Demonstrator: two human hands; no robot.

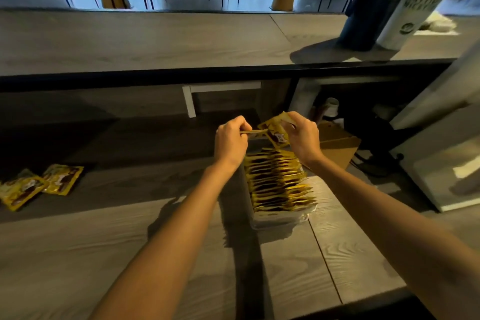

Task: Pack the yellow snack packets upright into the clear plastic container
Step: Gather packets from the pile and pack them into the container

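Just above the far end of the clear plastic container (280, 218), which runs lengthwise away from the person, the left hand (230, 138) pinches one yellow packet (255, 132) and the right hand (302, 135) a second packet (275, 130).

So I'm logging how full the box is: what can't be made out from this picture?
Head view only.
- Far end of the clear container: hidden behind the left hand, right hand and the held packets.
- Count of held packets: fingers cover them.
- Print on the packed row: blurred.
- Loose packets: overlapping, dark, at the left edge.
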